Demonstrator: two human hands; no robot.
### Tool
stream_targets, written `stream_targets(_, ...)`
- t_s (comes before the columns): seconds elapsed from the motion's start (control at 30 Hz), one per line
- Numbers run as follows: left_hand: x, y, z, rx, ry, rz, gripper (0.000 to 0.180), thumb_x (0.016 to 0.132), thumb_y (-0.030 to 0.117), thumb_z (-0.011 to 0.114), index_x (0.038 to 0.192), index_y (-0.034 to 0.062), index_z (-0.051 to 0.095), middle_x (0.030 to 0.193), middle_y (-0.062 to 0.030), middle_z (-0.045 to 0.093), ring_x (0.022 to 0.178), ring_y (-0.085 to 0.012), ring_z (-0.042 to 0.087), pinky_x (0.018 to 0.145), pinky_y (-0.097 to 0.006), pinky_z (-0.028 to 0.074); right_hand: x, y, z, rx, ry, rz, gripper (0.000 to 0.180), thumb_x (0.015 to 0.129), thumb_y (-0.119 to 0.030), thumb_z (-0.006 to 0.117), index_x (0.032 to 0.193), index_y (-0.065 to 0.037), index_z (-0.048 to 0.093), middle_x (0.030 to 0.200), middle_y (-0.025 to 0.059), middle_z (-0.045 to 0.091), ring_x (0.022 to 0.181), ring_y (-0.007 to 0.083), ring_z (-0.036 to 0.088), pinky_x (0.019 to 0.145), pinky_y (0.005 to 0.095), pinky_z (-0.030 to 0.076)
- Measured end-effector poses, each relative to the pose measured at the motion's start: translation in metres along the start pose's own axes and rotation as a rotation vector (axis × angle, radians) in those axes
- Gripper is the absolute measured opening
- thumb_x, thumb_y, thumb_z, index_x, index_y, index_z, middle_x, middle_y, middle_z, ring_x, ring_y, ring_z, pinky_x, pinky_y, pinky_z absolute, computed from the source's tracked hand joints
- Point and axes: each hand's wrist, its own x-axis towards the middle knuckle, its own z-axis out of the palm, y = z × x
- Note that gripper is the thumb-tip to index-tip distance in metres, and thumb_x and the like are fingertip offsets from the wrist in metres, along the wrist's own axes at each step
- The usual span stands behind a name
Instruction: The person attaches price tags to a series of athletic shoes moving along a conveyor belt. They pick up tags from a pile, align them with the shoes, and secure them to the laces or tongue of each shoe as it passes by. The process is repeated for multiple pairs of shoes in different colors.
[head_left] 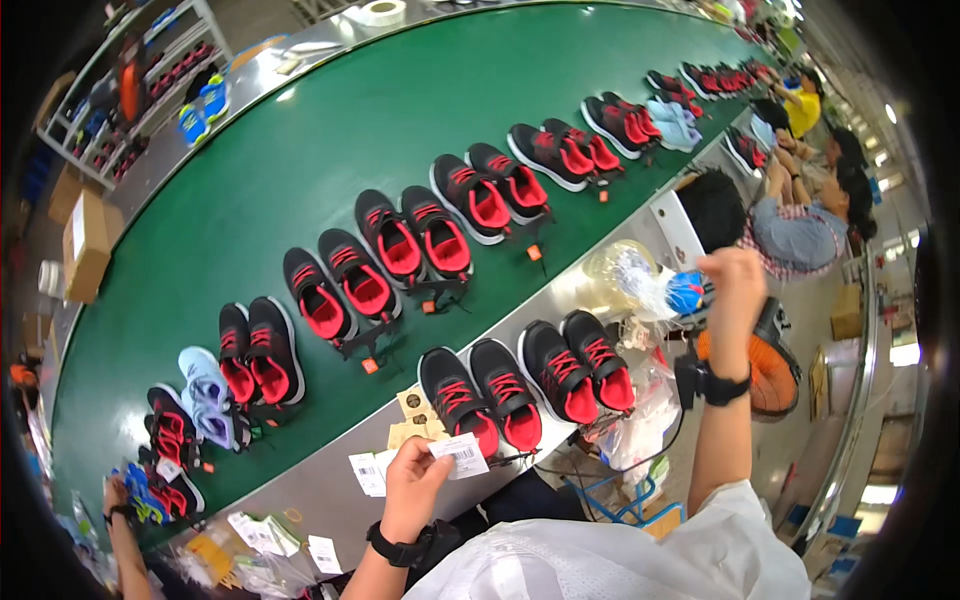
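Observation:
My left hand holds a small white paper label just in front of a pair of black shoes with red lining on the steel table edge. My right hand is raised at the right and grips a clear plastic bag with blue and white things inside. A second black-and-red pair sits beside the first. Both wrists wear black bands.
A green conveyor belt carries several pairs of black-and-red shoes and a light blue pair. White labels and tan tags lie on the steel ledge. Other people sit at the right; another person's hand reaches in at lower left. Shelves and cardboard boxes stand upper left.

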Motion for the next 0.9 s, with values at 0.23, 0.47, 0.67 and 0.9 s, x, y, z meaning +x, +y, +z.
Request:
stream_targets(0.23,-0.008,0.016,-0.01,-0.171,0.079,0.15,0.021,0.086,-0.004,0.057,0.106,-0.0018,0.052,0.1,-0.004,0.059,0.091,-0.0084,0.056,0.08,-0.023,0.046,-0.136,-0.084,0.114,0.002,-0.838,0.259,0.013,0.08,0.0,0.065,0.08,-0.005,0.053,0.075,0.0012,0.054,0.061,0.0066,0.05,0.053,0.0214,0.04)
stream_targets(0.47,-0.039,0.034,-0.043,-0.198,0.319,0.305,0.019,0.081,-0.009,0.06,0.097,-0.0009,0.052,0.094,-0.0041,0.053,0.089,-0.0106,0.053,0.078,-0.025,0.045,-0.216,-0.101,0.192,-0.056,-1.123,-0.147,0.013,0.076,0.003,0.064,0.087,-0.001,0.058,0.074,0.0105,0.059,0.061,0.026,0.059,0.053,0.0332,0.047)
stream_targets(0.67,-0.051,0.032,-0.062,-0.237,0.386,0.362,0.02,0.081,-0.01,0.06,0.098,-0.0023,0.052,0.096,-0.0048,0.052,0.09,-0.0116,0.053,0.079,-0.025,0.045,-0.235,-0.109,0.223,-0.079,-1.123,-0.277,0.017,0.072,0.004,0.066,0.085,-0.002,0.057,0.074,0.01,0.055,0.058,0.0262,0.056,0.051,0.0346,0.045)
stream_targets(0.9,-0.054,0.031,-0.078,0.235,0.5,0.551,0.021,0.079,-0.009,0.062,0.097,-0.0018,0.054,0.098,-0.0101,0.056,0.088,-0.0162,0.059,0.073,-0.025,0.051,-0.247,-0.119,0.244,-0.128,-1.181,-0.396,0.017,0.072,0.003,0.066,0.084,-0.004,0.056,0.073,0.0089,0.05,0.059,0.0255,0.055,0.051,0.0347,0.044)
